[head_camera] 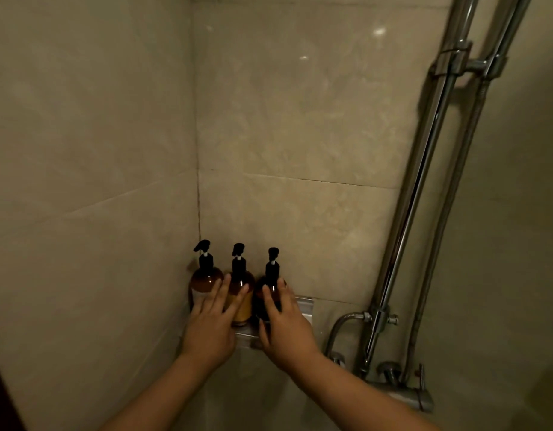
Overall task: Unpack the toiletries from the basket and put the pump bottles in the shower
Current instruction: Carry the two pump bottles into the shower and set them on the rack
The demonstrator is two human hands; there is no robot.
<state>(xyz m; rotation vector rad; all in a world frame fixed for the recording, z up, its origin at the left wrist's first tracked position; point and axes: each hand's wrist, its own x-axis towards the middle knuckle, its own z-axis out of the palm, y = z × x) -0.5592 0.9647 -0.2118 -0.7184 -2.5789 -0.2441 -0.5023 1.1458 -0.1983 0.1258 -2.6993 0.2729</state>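
Observation:
Three amber pump bottles with black pumps stand upright in a row on a small metal corner shelf [304, 307] in the shower. The left bottle [204, 279] is in the corner, the middle bottle [241, 301] beside it, the right bottle [270, 290] darkest. My left hand [210, 325] lies with straight fingers against the fronts of the left and middle bottles. My right hand [286, 331] has its fingers and thumb around the right bottle's body. The lower parts of the bottles are hidden behind my hands.
Beige tiled walls meet in the corner behind the shelf. At the right, chrome shower pipes [424, 188] rise along the wall, with a flexible hose [340, 328] and the mixer valve [406, 393] low at the right, close to my right forearm.

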